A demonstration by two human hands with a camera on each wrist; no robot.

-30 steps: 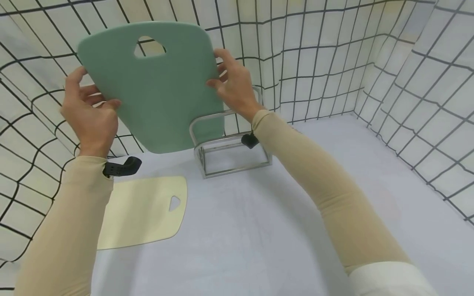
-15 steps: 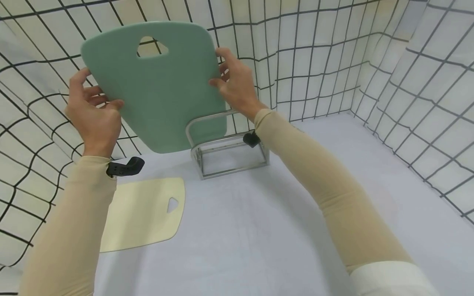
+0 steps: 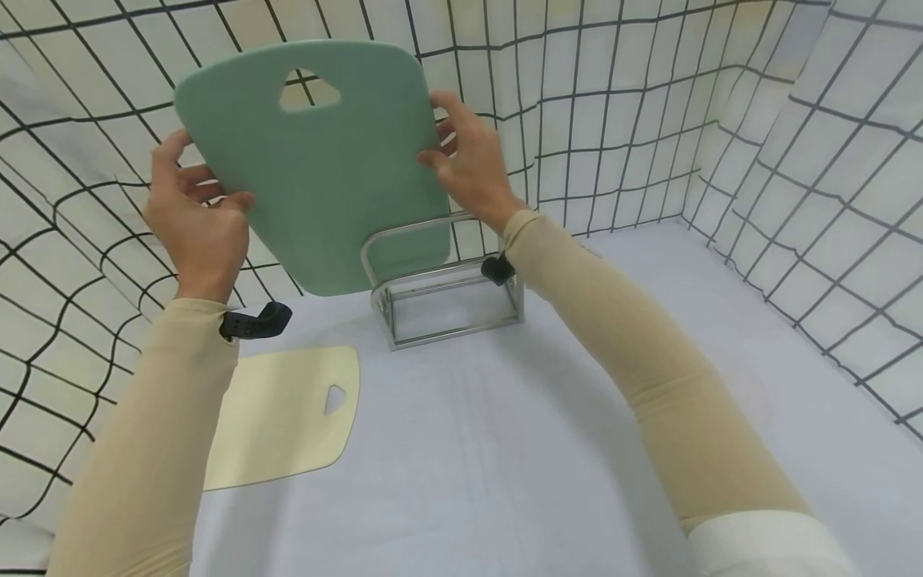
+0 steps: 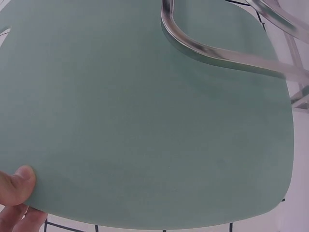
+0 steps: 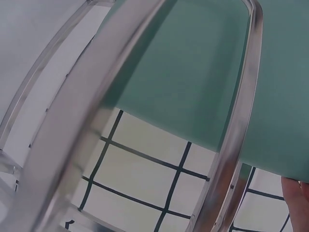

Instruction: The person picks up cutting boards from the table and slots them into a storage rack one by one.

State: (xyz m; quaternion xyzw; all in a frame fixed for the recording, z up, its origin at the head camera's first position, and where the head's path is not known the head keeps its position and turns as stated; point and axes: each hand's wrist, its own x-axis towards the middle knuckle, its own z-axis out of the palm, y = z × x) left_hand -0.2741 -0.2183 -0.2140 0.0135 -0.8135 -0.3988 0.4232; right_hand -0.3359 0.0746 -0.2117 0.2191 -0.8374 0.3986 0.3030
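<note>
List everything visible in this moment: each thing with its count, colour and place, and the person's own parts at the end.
green cutting board: 1, pale green with a triangular handle hole, held upright in the air behind the front loop of the rack
metal rack: 1, silver, standing on the table near the back wall
cream cutting board: 1, pale yellow, lying flat on the table at the left
table: 1, covered in white cloth
grid backdrop: white sheets with black lines, around the table
wrist camera mounts: 2, black, one at each wrist
left hand: 1, grips the green board's left edge
right hand: 1, grips its right edge
sleeves: 2, beige
</note>
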